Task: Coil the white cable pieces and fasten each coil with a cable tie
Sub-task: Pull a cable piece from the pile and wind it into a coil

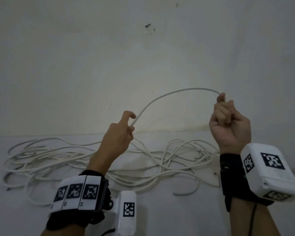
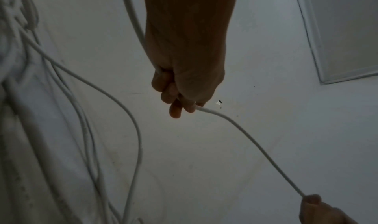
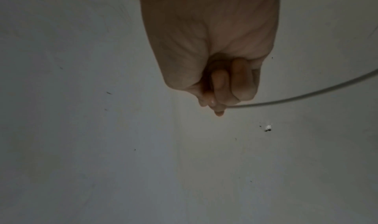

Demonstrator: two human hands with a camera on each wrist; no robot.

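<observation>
A white cable piece point(image 1: 169, 94) arches in the air between my two raised hands. My left hand point(image 1: 124, 128) grips it with curled fingers; in the left wrist view the cable point(image 2: 241, 130) leaves that hand point(image 2: 180, 98) and runs down right to the other hand point(image 2: 315, 206). My right hand point(image 1: 226, 116) pinches the cable's end between thumb and forefinger, the other fingers curled into the palm. The right wrist view shows that hand point(image 3: 218, 98) with the cable point(image 3: 306, 96) sweeping off to the right. No cable tie shows.
A tangle of several more white cable pieces point(image 1: 85, 160) lies on the white surface point(image 1: 177, 218) below my hands, spreading from left to right. A pale wall point(image 1: 143, 57) with a dark mark point(image 1: 148, 25) rises right behind them.
</observation>
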